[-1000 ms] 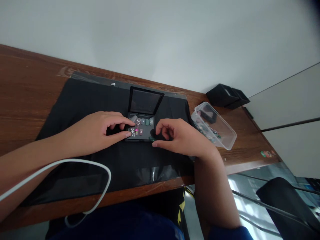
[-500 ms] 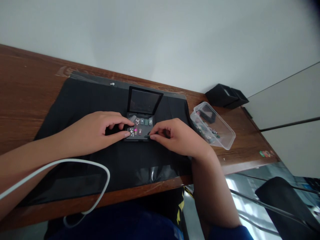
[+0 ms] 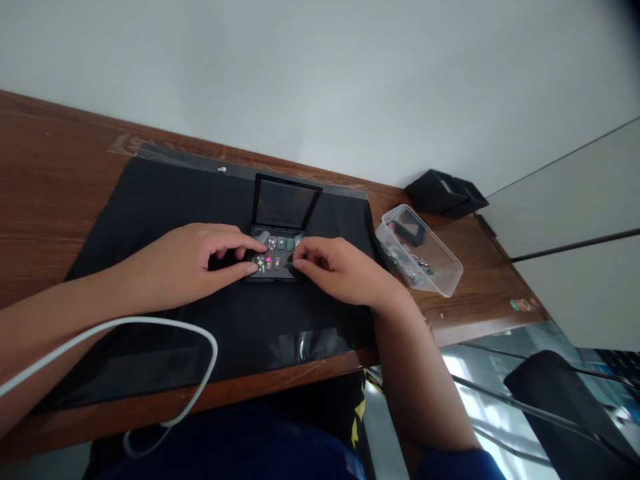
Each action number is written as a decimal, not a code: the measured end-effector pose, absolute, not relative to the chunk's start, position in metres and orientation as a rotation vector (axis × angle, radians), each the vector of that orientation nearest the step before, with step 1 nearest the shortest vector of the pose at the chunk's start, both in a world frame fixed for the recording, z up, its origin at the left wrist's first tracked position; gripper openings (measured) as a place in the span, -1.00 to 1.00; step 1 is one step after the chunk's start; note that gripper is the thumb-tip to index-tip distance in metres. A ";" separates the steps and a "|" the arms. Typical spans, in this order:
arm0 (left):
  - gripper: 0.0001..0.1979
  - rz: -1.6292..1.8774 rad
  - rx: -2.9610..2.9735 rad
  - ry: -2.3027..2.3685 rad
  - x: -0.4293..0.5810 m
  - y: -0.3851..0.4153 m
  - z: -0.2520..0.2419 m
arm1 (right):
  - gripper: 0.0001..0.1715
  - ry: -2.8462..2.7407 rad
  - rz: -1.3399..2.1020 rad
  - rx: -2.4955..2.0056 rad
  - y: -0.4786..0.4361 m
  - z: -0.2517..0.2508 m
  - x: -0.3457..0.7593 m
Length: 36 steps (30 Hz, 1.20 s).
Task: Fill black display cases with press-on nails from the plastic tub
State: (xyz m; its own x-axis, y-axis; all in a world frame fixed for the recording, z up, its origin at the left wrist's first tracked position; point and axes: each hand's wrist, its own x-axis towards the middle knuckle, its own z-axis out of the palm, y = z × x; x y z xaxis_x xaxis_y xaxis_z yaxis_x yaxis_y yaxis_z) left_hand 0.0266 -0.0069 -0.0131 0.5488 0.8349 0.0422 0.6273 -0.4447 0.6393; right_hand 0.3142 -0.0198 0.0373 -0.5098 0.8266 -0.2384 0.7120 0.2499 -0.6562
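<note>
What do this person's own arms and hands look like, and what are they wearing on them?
The left hand and right hand are bare, with no gloves or watch visible. A blue sleeve shows on the right arm. A white cable crosses before the left forearm.
</note>
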 end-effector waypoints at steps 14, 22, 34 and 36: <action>-0.38 0.445 2.078 1.304 0.023 -0.007 -0.019 | -0.84 -2.372 0.978 -1.595 -0.023 0.038 0.307; -0.29 0.483 2.120 1.267 0.027 -0.011 -0.011 | -0.93 -2.422 0.861 -1.597 -0.024 0.038 0.308; -0.33 0.609 2.225 1.222 0.021 -0.004 -0.022 | -0.88 -2.394 0.732 -1.646 -0.027 0.044 0.308; -0.34 0.623 2.228 1.221 0.021 -0.003 -0.023 | -0.86 -2.371 0.685 -1.713 -0.027 0.045 0.309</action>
State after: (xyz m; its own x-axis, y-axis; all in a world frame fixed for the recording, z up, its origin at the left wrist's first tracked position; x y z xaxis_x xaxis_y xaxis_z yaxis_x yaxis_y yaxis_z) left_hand 0.0206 -0.0031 -0.0229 0.4875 0.8611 0.1440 0.6220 -0.4583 0.6349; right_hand 0.3087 -0.0266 0.0454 -0.3434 0.9271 -0.1504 0.8645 0.2494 -0.4363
